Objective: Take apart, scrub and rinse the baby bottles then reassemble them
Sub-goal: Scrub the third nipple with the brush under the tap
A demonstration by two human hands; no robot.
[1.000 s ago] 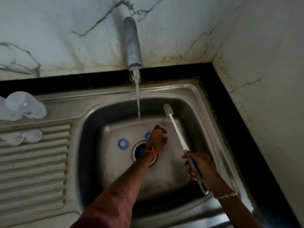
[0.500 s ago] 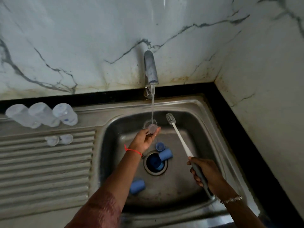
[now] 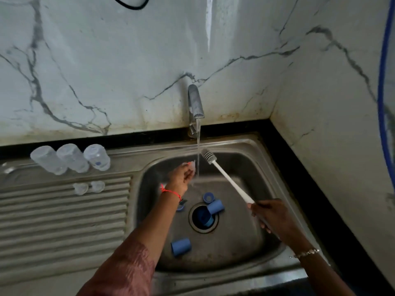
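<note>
My left hand (image 3: 181,175) pinches a small clear teat (image 3: 191,166) just left of the running water under the tap (image 3: 195,102). My right hand (image 3: 271,216) grips the grey handle of a white bottle brush (image 3: 226,178), whose head points up beside the stream. Three clear bottles (image 3: 70,158) lie on the draining board, with two clear teats (image 3: 88,187) in front of them. Blue caps and rings lie in the sink: one cap (image 3: 180,246) near the front, one (image 3: 215,206) at the drain, a ring (image 3: 208,197) behind it.
The steel sink (image 3: 252,253) sits in a corner of marble walls with a black counter edge (image 3: 299,167) at the right. The ribbed draining board (image 3: 64,221) lies to the left. A blue part sits inside the drain hole (image 3: 203,216).
My left hand has lifted the clear teat out of the basin and holds it beside the water stream. The camera has tilted up. The brush has barely moved.
</note>
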